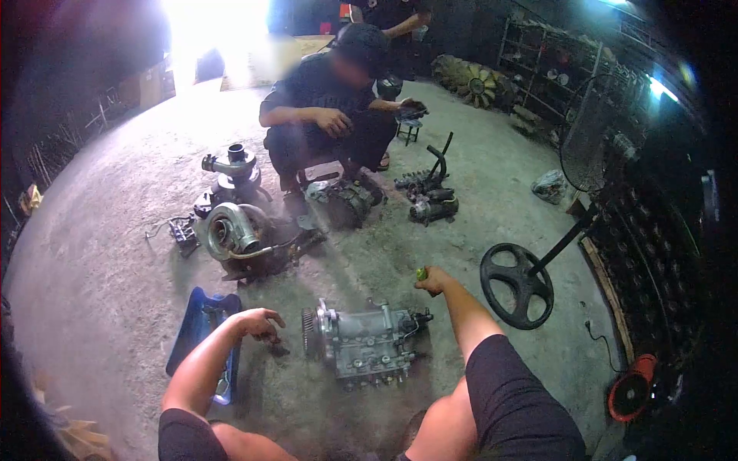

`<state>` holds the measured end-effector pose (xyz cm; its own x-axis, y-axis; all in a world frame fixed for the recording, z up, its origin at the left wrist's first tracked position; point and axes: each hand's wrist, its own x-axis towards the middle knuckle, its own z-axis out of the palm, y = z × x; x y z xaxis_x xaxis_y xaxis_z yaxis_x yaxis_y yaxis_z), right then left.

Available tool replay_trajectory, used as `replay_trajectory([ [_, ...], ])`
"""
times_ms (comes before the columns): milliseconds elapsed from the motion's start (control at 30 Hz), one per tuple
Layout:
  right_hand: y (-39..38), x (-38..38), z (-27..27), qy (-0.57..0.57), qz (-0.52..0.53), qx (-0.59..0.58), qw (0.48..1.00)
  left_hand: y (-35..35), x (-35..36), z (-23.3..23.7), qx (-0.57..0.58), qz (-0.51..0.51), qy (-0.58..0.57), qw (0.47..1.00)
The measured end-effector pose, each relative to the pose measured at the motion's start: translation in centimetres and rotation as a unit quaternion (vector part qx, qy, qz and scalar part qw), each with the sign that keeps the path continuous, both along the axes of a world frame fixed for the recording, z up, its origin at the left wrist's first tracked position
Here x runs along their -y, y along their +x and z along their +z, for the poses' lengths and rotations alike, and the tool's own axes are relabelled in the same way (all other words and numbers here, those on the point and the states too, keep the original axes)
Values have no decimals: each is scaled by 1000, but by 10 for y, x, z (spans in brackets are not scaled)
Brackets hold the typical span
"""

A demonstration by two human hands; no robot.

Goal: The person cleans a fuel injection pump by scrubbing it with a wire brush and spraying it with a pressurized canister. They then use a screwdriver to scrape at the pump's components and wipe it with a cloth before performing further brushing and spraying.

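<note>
Between my arms a grey metal fuel injection pump (369,338) lies on the concrete floor, its toothed wheel facing left. My left hand (260,324) hovers left of the pump with its fingers apart and bent downward. Just below those fingers a small dark part (278,350) shows on the floor. Beyond the pump's right end, my right hand (435,281) is closed around a small yellow-green object (421,273), most of it hidden in the fist. A blue tray (178,338) with metal tools in it stands beside my left forearm.
A co-worker (330,100) squats opposite, behind a dark engine part (346,201). Turbochargers (231,230) stand at the left. More metal parts (430,201) lie right of the co-worker. A steering wheel (487,270) and a red round device (632,387) are at my right.
</note>
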<state>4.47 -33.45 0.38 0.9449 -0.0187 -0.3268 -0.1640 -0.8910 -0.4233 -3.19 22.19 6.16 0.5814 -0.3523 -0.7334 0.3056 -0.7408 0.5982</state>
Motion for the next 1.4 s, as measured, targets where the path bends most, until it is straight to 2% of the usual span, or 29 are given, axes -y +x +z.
replay_trajectory([
  [133,-6,9,-7,-44,2,34,998,9,-20,-38,-18,34,-26,999],
  [167,-4,12,-5,-41,8,16,999,13,-26,-51,48,-28,0,998],
  [200,-2,14,1,-37,12,-4,999,9,-21,-35,-19,12,-21,1000],
  [267,-9,15,-1,-20,7,-17,1000,2,-15,-19,-21,6,5,1000],
  [433,-4,19,-13,-14,2,38,999,9,-29,-41,8,-12,-36,999],
  [533,-4,13,-4,8,1,5,1000,8,-30,-33,-7,-11,-45,999],
  [567,-4,8,-1,7,6,5,1000,9,-28,-28,-49,17,-41,998],
  [700,-7,8,6,3,-9,-10,1000,-3,-20,-27,9,-19,17,1000],
  [800,-6,8,9,-30,-10,-3,999,-1,-17,-18,-1,-36,42,998],
  [900,0,14,-6,-40,-3,22,999,0,-14,-2,6,-43,-1,999],
  [1000,-4,19,-11,-22,-2,9,1000,-2,-21,-16,-80,9,-38,996],
  [1033,-3,17,-4,-15,-1,0,1000,-7,-20,-21,-25,-25,46,998],
  [1133,-8,7,11,-1,-42,-46,998,-1,-17,-13,64,-134,96,984],
  [1200,-5,6,11,9,-45,-70,996,0,-8,2,7,-5,-14,1000],
  [1267,-5,9,7,14,-41,-61,997,4,-4,5,-12,42,-128,991],
  [1300,-3,12,0,12,-34,-39,999,-2,3,27,-21,52,-141,988],
  [1400,7,17,-14,30,-25,-32,999,-3,-3,27,-3,59,-51,997],
])
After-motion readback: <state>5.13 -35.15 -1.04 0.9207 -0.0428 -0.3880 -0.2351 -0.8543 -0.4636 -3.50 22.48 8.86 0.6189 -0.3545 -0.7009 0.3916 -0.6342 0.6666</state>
